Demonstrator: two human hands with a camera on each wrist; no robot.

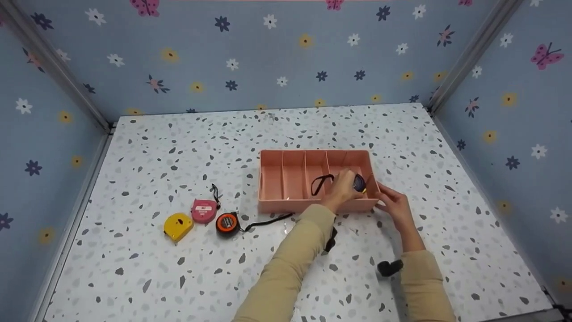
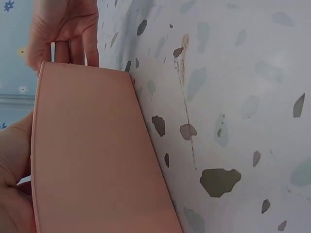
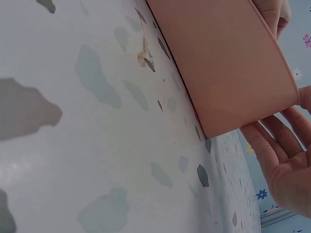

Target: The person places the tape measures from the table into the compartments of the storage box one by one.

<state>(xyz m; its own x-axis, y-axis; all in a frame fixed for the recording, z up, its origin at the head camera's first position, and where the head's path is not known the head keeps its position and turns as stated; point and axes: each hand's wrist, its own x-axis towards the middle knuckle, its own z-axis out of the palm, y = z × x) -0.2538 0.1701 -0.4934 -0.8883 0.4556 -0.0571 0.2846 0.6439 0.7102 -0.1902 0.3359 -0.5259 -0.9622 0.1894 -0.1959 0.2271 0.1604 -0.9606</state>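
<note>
A pink divided organizer box (image 1: pixel 318 206) sits on the speckled table. My left hand (image 1: pixel 343 187) reaches over its front wall into the wide right-hand compartment and grips a dark tape measure (image 1: pixel 359 183) with a bit of yellow on it. Its black wrist strap (image 1: pixel 318 185) loops out to the left, over the neighbouring compartment. At the box's right end, my right hand (image 1: pixel 397 205) holds the corner, thumb at the rim and fingers against the outer end wall, as the right wrist view shows. The left wrist view hides the tape measure behind the front wall (image 2: pixel 92 145).
Left of the box lie a yellow tape measure (image 1: pixel 178 227), a pink tape measure (image 1: pixel 204 211) with a short cord, and an orange-and-black tape measure (image 1: pixel 228 224) whose strap (image 1: pixel 268 222) stretches toward the box. Flowered panels (image 1: pixel 286 53) enclose the table's back and sides.
</note>
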